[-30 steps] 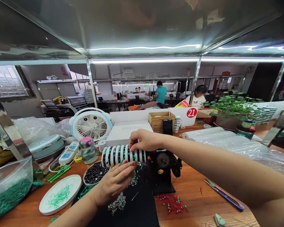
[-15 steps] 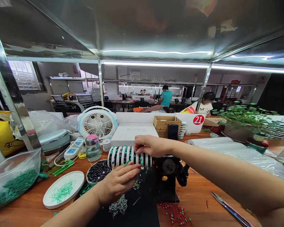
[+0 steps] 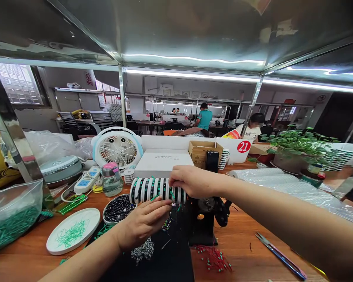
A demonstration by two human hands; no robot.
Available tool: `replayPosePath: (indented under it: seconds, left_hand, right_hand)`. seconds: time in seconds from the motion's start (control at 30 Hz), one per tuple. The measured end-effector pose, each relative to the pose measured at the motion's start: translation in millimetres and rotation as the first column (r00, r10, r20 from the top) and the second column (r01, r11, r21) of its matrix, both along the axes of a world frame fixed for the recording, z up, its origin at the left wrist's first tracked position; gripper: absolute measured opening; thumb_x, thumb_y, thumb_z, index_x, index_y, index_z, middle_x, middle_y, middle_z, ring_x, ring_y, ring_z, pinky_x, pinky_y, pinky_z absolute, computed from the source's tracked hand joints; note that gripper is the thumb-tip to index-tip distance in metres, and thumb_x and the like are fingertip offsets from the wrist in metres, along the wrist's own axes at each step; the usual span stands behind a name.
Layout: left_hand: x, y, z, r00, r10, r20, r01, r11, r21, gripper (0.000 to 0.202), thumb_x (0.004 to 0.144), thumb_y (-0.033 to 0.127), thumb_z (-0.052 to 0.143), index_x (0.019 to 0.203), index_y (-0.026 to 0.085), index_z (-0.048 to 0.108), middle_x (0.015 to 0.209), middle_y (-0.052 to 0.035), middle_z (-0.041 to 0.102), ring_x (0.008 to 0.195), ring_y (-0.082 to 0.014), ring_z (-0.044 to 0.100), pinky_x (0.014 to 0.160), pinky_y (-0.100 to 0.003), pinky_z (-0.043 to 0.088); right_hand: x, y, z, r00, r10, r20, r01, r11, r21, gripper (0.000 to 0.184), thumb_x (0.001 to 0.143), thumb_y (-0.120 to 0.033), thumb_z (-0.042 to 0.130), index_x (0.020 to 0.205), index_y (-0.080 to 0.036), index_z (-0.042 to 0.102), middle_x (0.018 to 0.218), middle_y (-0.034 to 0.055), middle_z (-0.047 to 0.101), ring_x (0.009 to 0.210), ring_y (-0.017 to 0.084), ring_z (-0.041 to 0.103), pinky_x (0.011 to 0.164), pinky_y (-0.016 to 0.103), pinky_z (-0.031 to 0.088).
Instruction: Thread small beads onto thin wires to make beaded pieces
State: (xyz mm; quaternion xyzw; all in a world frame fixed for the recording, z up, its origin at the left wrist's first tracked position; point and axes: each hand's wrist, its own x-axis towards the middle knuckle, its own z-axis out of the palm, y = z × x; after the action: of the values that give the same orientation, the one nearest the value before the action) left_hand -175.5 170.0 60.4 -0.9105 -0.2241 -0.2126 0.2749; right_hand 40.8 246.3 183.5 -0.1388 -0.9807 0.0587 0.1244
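A horizontal row of white and black spools (image 3: 148, 189) sticks out leftward from a small black machine (image 3: 204, 219), with green wire ends hanging from it. My right hand (image 3: 188, 181) reaches over the row's right end, fingers curled down and pinched on the spools there. My left hand (image 3: 144, 223) comes up from below, fingertips closed against the underside of the row near a green wire. What the left fingers hold is too small to make out. A black mat (image 3: 164, 258) lies under both hands, strewn with small wire pieces.
Left of the mat lie a white plate of green wires (image 3: 73, 236), a bowl of dark parts (image 3: 117, 208) and a plastic bag of green pieces (image 3: 10, 223). Behind stand a fan (image 3: 117, 149), water bottle (image 3: 111, 179), white box (image 3: 161, 164) and plant (image 3: 297, 147). Scissors (image 3: 279, 254) lie right. Other people work at distant benches.
My hands stay on the spool row; the right hand has slid slightly right along it. The view has shifted a little with my head.
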Motion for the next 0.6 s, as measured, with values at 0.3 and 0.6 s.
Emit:
replayPosePath:
  seconds: [0.3,0.6]
  left_hand:
    - [2,-2,2.8,0.999,-0.016,0.028,0.015,1.0,0.016,0.036,0.082,0.001,0.049,0.116,0.01,0.056,0.117,-0.0108,0.061,0.124,-0.0223,0.042,0.107,-0.039,0.036]
    - [0,1,-2.0,1.0,0.009,-0.002,-0.009,1.0,0.018,0.038,0.082,0.003,0.052,0.12,0.01,0.053,0.122,-0.0097,0.058,0.127,-0.0214,0.038,0.11,-0.039,0.031]
  right_hand:
    - [-3,-1,-3.8,0.997,-0.018,0.071,0.005,0.986,0.169,0.01,0.082,-0.012,0.05,0.087,-0.016,0.057,0.086,0.0061,0.056,0.078,0.017,0.052,0.067,0.026,0.038]
    - [-1,-12,13.9,0.994,-0.065,-0.083,0.077,0.985,0.151,0.009,0.086,-0.012,0.044,0.088,-0.015,0.053,0.09,0.0064,0.058,0.078,0.015,0.051,0.069,0.025,0.039]
